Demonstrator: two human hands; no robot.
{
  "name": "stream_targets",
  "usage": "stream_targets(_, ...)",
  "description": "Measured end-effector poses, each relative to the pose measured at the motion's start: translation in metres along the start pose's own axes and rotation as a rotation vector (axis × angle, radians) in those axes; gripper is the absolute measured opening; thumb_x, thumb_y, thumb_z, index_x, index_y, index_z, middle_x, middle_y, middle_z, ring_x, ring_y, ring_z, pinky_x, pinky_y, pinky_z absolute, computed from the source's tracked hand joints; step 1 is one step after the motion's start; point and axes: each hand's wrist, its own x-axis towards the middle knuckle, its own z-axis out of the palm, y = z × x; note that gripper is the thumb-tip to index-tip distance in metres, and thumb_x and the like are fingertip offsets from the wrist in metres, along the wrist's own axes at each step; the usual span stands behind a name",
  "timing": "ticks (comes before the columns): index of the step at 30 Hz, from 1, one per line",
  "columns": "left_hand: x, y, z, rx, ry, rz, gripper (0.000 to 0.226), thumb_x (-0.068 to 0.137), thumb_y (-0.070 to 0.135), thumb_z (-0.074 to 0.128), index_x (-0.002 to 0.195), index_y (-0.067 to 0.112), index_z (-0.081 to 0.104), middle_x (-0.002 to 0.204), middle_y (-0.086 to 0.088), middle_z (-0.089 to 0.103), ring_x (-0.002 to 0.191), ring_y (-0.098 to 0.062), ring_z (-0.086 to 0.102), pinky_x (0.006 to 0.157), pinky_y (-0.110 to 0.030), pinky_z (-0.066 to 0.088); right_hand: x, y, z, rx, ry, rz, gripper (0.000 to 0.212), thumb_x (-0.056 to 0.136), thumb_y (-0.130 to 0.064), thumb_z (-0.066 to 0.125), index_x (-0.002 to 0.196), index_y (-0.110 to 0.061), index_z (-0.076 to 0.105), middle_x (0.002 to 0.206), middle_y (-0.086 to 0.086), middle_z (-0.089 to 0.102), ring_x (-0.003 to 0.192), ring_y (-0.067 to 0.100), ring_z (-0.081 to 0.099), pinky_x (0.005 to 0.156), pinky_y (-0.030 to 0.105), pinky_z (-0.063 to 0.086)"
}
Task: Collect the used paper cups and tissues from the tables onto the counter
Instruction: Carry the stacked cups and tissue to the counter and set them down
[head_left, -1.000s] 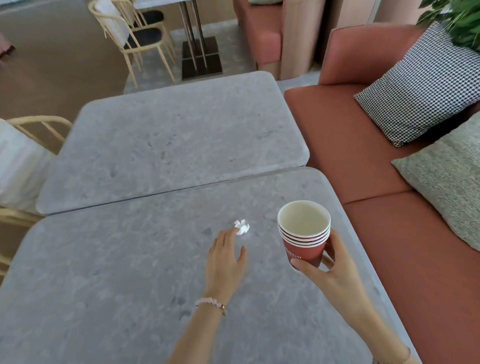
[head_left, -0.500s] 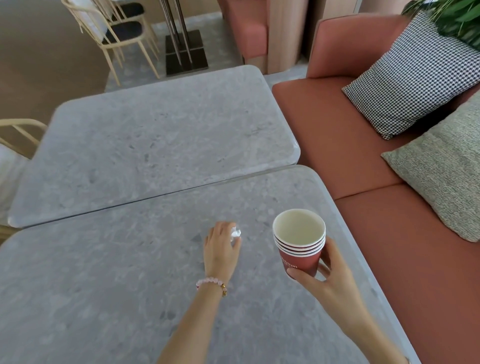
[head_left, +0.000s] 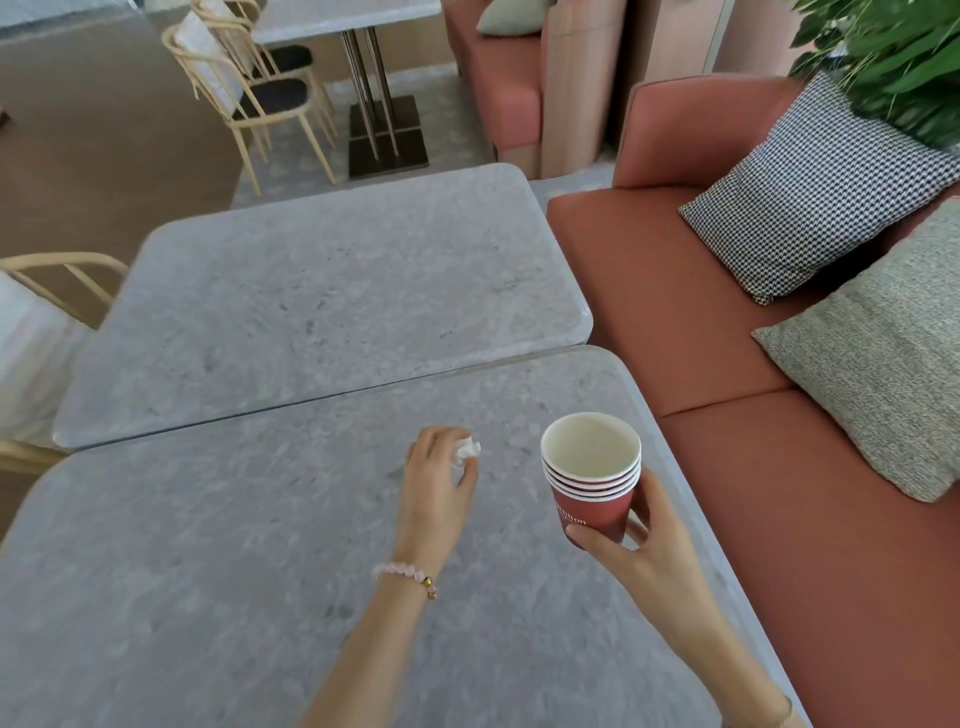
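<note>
As it bears the litter, grey speckled stone counter (head_left: 208, 571): lies under both hands.
Nested stack of red paper cups (head_left: 592, 493): upright in right hand (head_left: 649, 561), fingers wrapped round the lowest cup; mouth up, likely to carry rubbish.
Left hand (head_left: 434, 493): fingertips pinching the tissue, near the cups.
Small crumpled white tissue (head_left: 467, 449): at those fingertips; whether it has left the counter, I cannot tell.

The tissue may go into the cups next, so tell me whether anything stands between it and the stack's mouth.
Nothing visible does. The left hand pinches the tissue; the right hand holds the cup stack upright beside it, top cup open and seemingly empty, only table surface between.
</note>
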Motion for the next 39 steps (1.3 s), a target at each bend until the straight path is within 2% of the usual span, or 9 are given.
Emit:
stream_targets(3,-0.007,0.026,-0.02,-0.047,0.05,0.058,0.024,0.077,-0.002,0.07,0.097,0.008,0.065,0.097,-0.003,0.058,0.083,-0.023,0.058,0.073,-0.03,0.048,-0.011,-0.004,-0.001,0.002,-0.01,-0.014,0.066,0.069,-0.007,0.081,0.124,-0.026,0.049,0.115,-0.014,0.061,0.103,-0.007,0.057,0.078,0.008,0.047)
stream_targets(6,-0.02,0.05,-0.039,-0.088,0.08,0.087,0.022,0.078,0.0,0.07,0.096,0.011,0.064,0.096,0.001,0.058,0.085,-0.017,0.057,0.075,-0.033,0.049,-0.023,-0.009,-0.003,-0.006,-0.017,-0.029,0.067,0.069,-0.008,0.081,0.125,-0.026,0.048,0.116,-0.014,0.061,0.103,-0.007,0.057,0.083,0.014,0.046)
stream_targets(12,-0.059,0.079,-0.072,-0.12,0.141,0.155,0.01,0.082,0.025,0.058,0.092,0.027,0.058,0.094,0.01,0.057,0.082,-0.008,0.057,0.075,-0.033,0.05,-0.048,-0.016,-0.014,-0.008,-0.026,-0.056,0.066,0.069,-0.009,0.08,0.125,-0.027,0.049,0.115,-0.013,0.062,0.103,-0.005,0.058,0.076,0.009,0.047)
stream_targets(15,-0.079,0.086,-0.085,-0.11,0.173,0.138,0.013,0.08,0.017,0.064,0.091,0.024,0.061,0.093,0.01,0.058,0.081,-0.008,0.057,0.073,-0.028,0.049,-0.06,-0.02,-0.019,0.007,-0.043,-0.078,0.067,0.07,-0.007,0.08,0.126,-0.024,0.048,0.116,-0.011,0.062,0.105,-0.002,0.058,0.075,0.006,0.047)
stream_targets(20,-0.102,0.099,-0.102,-0.139,0.241,0.085,0.012,0.08,0.022,0.063,0.088,0.014,0.066,0.093,0.007,0.062,0.078,-0.003,0.057,0.072,-0.017,0.047,-0.078,-0.027,-0.022,0.021,-0.078,-0.119,0.066,0.07,-0.005,0.079,0.126,-0.023,0.049,0.115,-0.01,0.062,0.1,-0.006,0.059,0.074,0.005,0.047)
stream_targets(27,-0.126,0.106,-0.13,-0.103,0.331,0.069,0.01,0.078,0.014,0.068,0.087,0.011,0.067,0.093,0.005,0.064,0.081,0.0,0.057,0.072,-0.006,0.042,-0.093,-0.037,-0.018,0.006,-0.13,-0.198,0.067,0.071,-0.006,0.079,0.128,-0.021,0.048,0.117,-0.007,0.061,0.108,0.004,0.057,0.08,0.012,0.045)
stream_targets(33,-0.157,0.096,-0.158,-0.158,0.434,-0.053,0.013,0.08,0.026,0.066,0.086,0.015,0.067,0.093,0.01,0.064,0.081,-0.003,0.06,0.071,-0.011,0.047,-0.104,-0.043,0.002,0.002,-0.221,-0.229,0.065,0.069,-0.003,0.079,0.124,-0.021,0.049,0.114,-0.007,0.063,0.1,-0.004,0.059,0.078,0.011,0.046)
stream_targets(36,-0.177,0.088,-0.176,-0.188,0.482,-0.158,0.013,0.082,0.008,0.071,0.084,0.02,0.066,0.09,0.013,0.065,0.081,-0.006,0.062,0.072,-0.014,0.047,-0.112,-0.048,0.019,-0.006,-0.273,-0.248,0.064,0.069,-0.002,0.079,0.122,-0.024,0.049,0.111,-0.011,0.062,0.096,-0.01,0.058,0.077,0.011,0.045)
stream_targets(39,-0.197,0.078,-0.197,-0.195,0.537,-0.232,0.016,0.081,0.007,0.071,0.082,0.022,0.066,0.091,0.015,0.065,0.08,-0.006,0.062,0.071,-0.015,0.048,-0.122,-0.054,0.041,-0.028,-0.327,-0.261,0.065,0.069,-0.002,0.079,0.121,-0.025,0.048,0.11,-0.012,0.062,0.097,-0.005,0.06,0.083,0.016,0.044)
